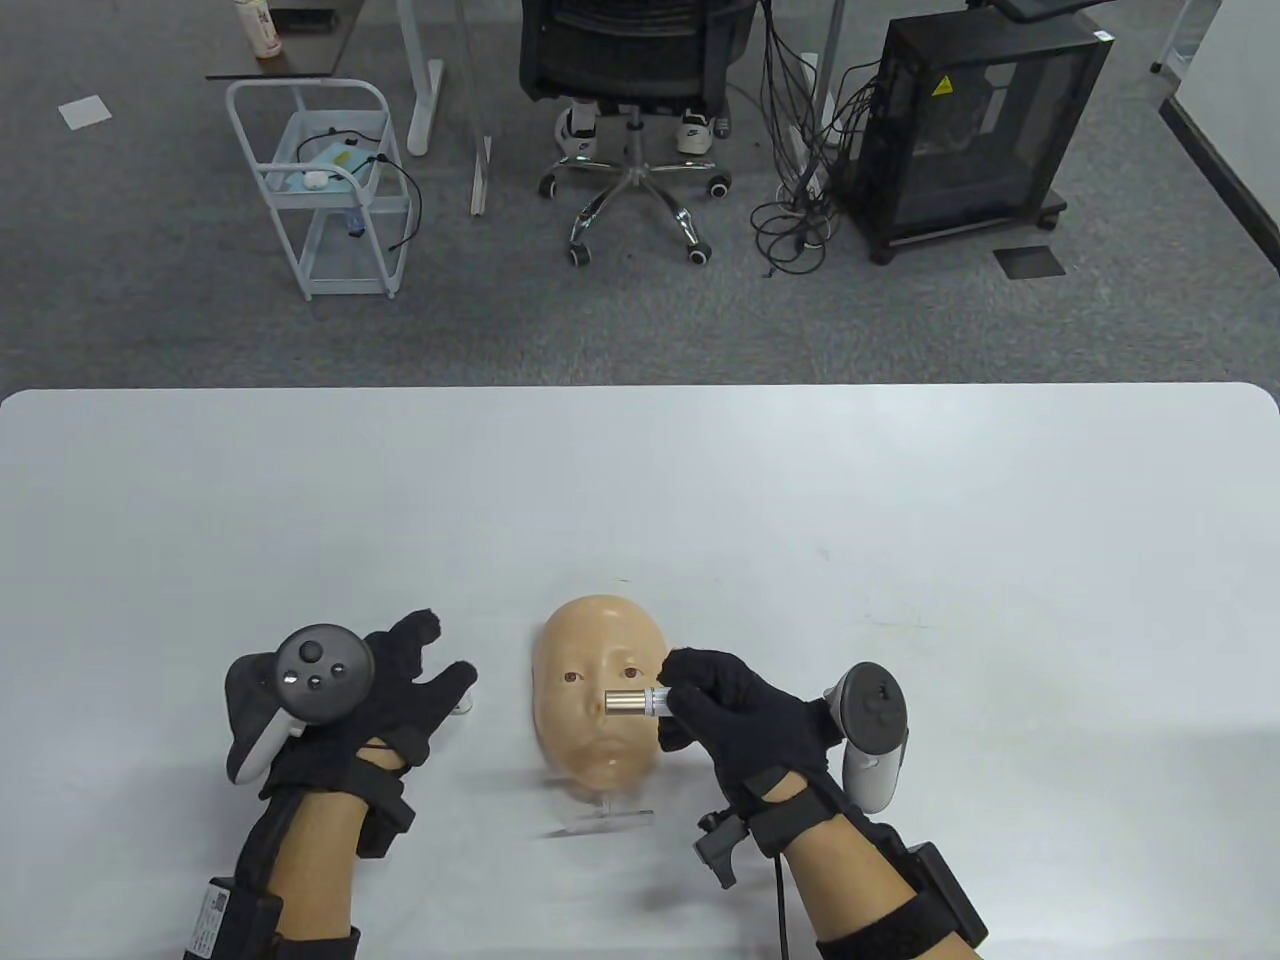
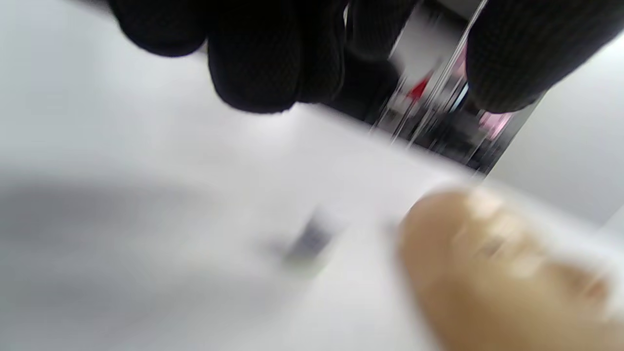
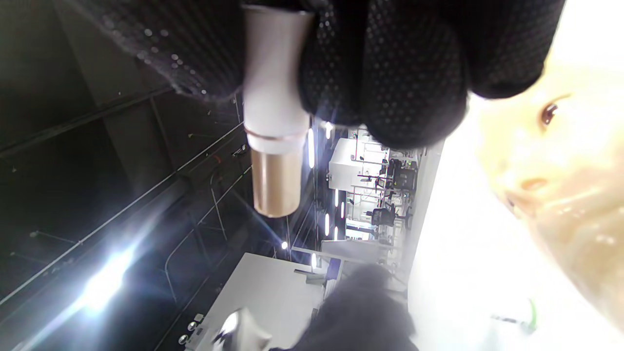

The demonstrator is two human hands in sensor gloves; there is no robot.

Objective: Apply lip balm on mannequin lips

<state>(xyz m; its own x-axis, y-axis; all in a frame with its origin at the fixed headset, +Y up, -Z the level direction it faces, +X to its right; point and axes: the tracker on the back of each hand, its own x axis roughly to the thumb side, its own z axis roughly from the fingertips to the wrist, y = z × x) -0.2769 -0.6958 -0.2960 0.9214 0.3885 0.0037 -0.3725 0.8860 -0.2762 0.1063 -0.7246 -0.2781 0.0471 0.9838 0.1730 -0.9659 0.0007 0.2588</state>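
Observation:
A skin-coloured mannequin face (image 1: 585, 665) lies tilted on a clear stand (image 1: 605, 818) at the table's front middle. My right hand (image 1: 672, 700) pinches a lip balm tube (image 1: 632, 702), white with a gold end. It holds the tube sideways over the nose, gold end pointing left. In the right wrist view the tube (image 3: 273, 146) hangs from my fingers (image 3: 390, 78) with the face (image 3: 560, 170) at the right. My left hand (image 1: 440, 665) is to the left of the face, fingers spread and holding nothing. The left wrist view is blurred and shows the face (image 2: 487, 273).
A small white thing (image 1: 463, 704) lies by my left thumb tip. The white table (image 1: 700, 480) stretches wide behind the face. Beyond its far edge stand a cart (image 1: 320, 190), an office chair (image 1: 635, 60) and a black cabinet (image 1: 975, 120).

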